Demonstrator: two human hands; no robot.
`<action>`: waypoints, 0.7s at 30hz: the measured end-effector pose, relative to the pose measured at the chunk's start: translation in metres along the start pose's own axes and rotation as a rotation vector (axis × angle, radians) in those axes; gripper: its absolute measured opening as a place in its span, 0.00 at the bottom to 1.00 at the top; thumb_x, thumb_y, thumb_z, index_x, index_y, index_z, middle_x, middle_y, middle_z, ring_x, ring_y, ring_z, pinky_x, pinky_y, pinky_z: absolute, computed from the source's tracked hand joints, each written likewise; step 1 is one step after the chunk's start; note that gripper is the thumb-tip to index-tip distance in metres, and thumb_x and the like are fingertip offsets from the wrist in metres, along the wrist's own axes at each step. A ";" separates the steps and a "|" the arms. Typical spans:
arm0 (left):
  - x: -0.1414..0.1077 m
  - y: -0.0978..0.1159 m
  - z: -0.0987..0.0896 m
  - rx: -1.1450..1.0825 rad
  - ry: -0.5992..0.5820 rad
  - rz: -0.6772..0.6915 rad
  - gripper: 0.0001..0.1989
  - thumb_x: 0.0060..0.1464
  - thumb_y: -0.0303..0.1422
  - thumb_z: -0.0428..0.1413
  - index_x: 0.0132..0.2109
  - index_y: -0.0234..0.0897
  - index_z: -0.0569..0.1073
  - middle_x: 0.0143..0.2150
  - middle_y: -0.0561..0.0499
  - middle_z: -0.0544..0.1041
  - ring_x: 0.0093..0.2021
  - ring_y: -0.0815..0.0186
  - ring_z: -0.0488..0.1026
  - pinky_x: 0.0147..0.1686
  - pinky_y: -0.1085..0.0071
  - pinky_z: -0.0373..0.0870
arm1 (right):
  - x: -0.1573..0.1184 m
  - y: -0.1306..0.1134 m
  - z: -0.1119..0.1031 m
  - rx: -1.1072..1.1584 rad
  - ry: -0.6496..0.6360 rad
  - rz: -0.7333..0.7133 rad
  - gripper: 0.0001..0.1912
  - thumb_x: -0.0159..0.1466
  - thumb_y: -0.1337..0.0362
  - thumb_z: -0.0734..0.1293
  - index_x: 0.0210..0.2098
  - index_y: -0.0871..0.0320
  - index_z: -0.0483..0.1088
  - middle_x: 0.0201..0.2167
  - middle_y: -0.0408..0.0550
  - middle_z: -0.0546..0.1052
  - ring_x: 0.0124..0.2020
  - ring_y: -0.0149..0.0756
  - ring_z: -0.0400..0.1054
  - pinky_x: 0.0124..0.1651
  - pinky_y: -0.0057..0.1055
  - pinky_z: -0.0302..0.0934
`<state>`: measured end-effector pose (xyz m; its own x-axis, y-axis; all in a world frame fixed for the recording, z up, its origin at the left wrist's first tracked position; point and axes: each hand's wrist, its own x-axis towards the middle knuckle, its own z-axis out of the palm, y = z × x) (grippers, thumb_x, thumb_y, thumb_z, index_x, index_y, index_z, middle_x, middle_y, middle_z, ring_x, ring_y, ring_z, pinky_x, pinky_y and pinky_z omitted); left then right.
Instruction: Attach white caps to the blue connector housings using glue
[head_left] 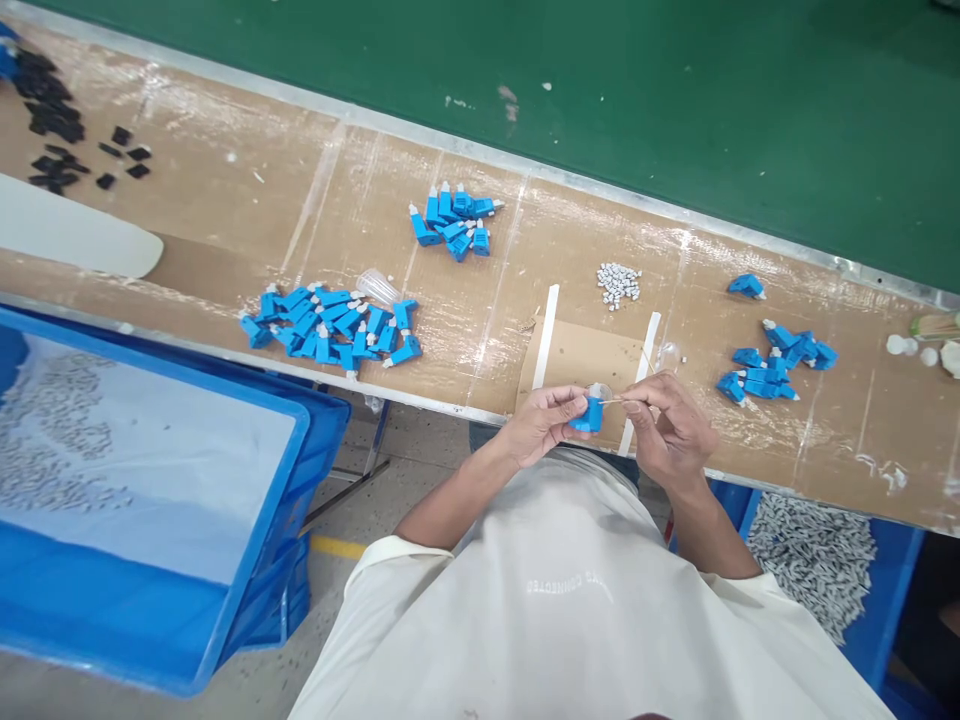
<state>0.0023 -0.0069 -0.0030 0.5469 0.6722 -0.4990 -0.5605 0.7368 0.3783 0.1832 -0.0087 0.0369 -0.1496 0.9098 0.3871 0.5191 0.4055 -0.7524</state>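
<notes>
Between the fingers of my left hand [546, 424] is a blue plastic part [589, 414] with a pale tip, held over the front edge of the workbench. My right hand [670, 425] pinches a thin stick [616, 400], whose end reaches the top of that part. Just beyond my hands lies a cardboard piece [589, 352] with white tape strips along both sides. Small white-grey pieces [619, 285] sit in a little pile behind it. Similar blue parts are grouped at the left [330, 325], at the back [454, 218] and at the right [772, 370].
Black pieces [49, 95] and a white curved object [71, 228] lie at the bench's far left. A clear plastic cup [378, 287] rests by the left blue parts. Below the bench stand a large blue bin [270, 500] and, at right, a bin of grey pieces [814, 555].
</notes>
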 end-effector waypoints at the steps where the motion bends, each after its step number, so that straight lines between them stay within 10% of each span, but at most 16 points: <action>1: 0.000 0.000 0.000 0.003 0.001 0.002 0.25 0.39 0.43 0.76 0.37 0.30 0.79 0.27 0.52 0.75 0.26 0.73 0.72 0.27 0.77 0.72 | 0.000 0.000 0.000 -0.008 -0.003 -0.003 0.07 0.70 0.61 0.66 0.37 0.51 0.77 0.28 0.46 0.78 0.29 0.40 0.71 0.34 0.40 0.66; 15: 0.004 0.002 -0.012 -0.021 0.017 -0.004 0.22 0.40 0.40 0.76 0.37 0.29 0.81 0.31 0.48 0.79 0.29 0.70 0.75 0.28 0.76 0.70 | -0.006 0.011 -0.005 0.090 0.077 0.142 0.06 0.70 0.60 0.67 0.39 0.51 0.77 0.31 0.47 0.78 0.31 0.39 0.71 0.34 0.38 0.66; 21: 0.007 0.007 -0.022 -0.043 0.025 -0.007 0.17 0.44 0.36 0.74 0.36 0.30 0.80 0.34 0.45 0.81 0.31 0.69 0.78 0.29 0.77 0.72 | -0.014 0.035 0.003 -0.035 -0.123 0.201 0.11 0.71 0.56 0.66 0.42 0.51 0.80 0.35 0.49 0.78 0.37 0.41 0.73 0.40 0.39 0.68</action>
<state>-0.0116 0.0015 -0.0206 0.5352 0.6647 -0.5212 -0.5833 0.7371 0.3411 0.2011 -0.0067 0.0033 -0.1407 0.9767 0.1621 0.5772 0.2140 -0.7881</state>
